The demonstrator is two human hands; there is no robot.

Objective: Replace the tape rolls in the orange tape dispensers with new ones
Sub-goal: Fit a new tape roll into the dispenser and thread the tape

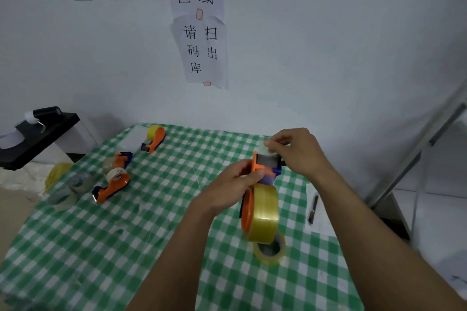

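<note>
orange dispenser (255, 167): lifted, cutter end up, yellow roll (265, 212) loaded | spare roll (271, 251): flat beneath | three dispensers (118, 162): lying left

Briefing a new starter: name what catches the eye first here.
Centre right, the left hand grips an orange tape dispenser holding a yellow tape roll; the right hand pinches the tape end atop it. Three more dispensers lie left on the green checked tablecloth.

White wall (328, 33) with 2 paper signs (199, 17), green checked tablecloth (126, 235), black side table (43, 131)
</note>
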